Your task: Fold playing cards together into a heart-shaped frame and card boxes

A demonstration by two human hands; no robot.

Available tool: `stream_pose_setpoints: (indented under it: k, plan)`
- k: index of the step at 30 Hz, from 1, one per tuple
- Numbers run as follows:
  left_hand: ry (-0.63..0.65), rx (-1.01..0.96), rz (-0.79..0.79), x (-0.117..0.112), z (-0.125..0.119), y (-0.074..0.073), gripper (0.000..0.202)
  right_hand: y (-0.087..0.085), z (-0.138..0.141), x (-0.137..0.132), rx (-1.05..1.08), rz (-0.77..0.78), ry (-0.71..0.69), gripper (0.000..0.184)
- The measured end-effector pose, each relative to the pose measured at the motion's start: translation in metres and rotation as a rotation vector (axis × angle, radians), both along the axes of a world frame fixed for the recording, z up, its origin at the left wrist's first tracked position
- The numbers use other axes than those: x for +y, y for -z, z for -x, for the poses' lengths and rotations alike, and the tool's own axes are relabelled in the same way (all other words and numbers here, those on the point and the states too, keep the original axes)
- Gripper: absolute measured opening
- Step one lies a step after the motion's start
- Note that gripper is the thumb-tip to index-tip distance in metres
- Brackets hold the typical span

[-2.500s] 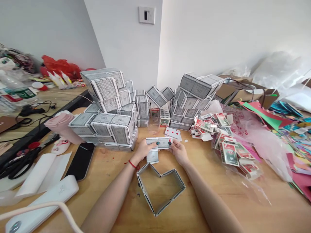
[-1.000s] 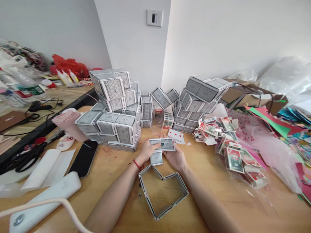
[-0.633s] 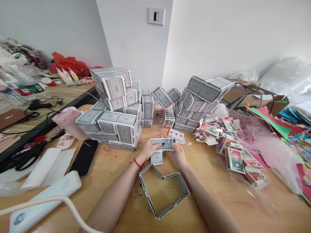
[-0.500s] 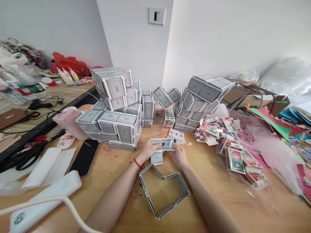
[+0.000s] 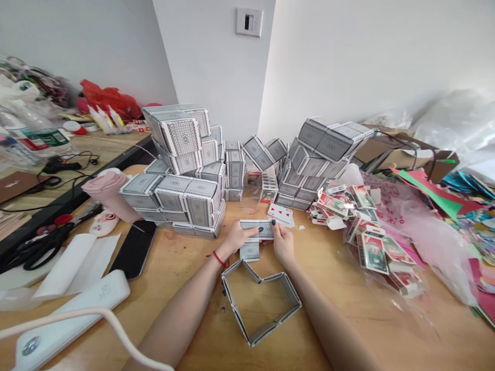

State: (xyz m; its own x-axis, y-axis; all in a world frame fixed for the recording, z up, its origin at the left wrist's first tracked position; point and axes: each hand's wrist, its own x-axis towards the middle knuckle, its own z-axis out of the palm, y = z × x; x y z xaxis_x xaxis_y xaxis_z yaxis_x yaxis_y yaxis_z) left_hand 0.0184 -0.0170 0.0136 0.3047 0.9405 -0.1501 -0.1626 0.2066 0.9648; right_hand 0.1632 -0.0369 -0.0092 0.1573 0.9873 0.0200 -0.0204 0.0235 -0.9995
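Note:
Joined playing cards (image 5: 253, 224) with grey patterned backs make a strip between my hands, one card (image 5: 249, 250) hanging down at its left end. My left hand (image 5: 235, 238) is closed on the left part, thumb across the front. At the right end, my right hand (image 5: 284, 242) pinches the strip between thumb and fingers. Just below on the table stands a heart-shaped frame (image 5: 266, 328) of folded cards, lying between my forearms. Beyond my hands lie some face-up cards (image 5: 280, 213) with red hearts.
Stacked card blocks rise at the left (image 5: 185, 201) and right (image 5: 313, 165). Red and green card boxes (image 5: 373, 252) are heaped on the right. A phone (image 5: 133, 250), a white power bank (image 5: 73, 319) with a cable and black scissors (image 5: 50, 246) lie left.
My right thumb and fingers have shifted slightly left along the card strip. The view has tilted a little; the heart-shaped frame stays in place.

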Motion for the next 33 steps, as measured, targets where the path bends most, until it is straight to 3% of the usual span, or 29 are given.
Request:
stream_pose_setpoints:
  k: [5, 10, 15, 26, 33]
  plan:
    - [0.022, -0.037, -0.010, 0.002, 0.008, -0.001, 0.030, -0.007, -0.014, -0.004, 0.122, 0.049, -0.306, 0.050]
    - [0.013, -0.110, 0.082, 0.004, 0.011, -0.003, 0.040, -0.008, -0.024, -0.007, 0.361, 0.107, -0.469, 0.035]
    - [-0.005, -0.108, 0.081, 0.003, 0.010, -0.005, 0.042, -0.003, -0.022, -0.008, 0.392, 0.139, -0.469, 0.035]
    - [-0.003, -0.096, 0.075, 0.001, 0.010, -0.004, 0.039, -0.006, -0.015, -0.013, -0.009, 0.091, -0.296, 0.045]
    - [0.010, -0.052, 0.062, 0.001, 0.012, -0.001, 0.036, -0.005, -0.018, -0.007, -0.156, -0.055, -0.218, 0.041]
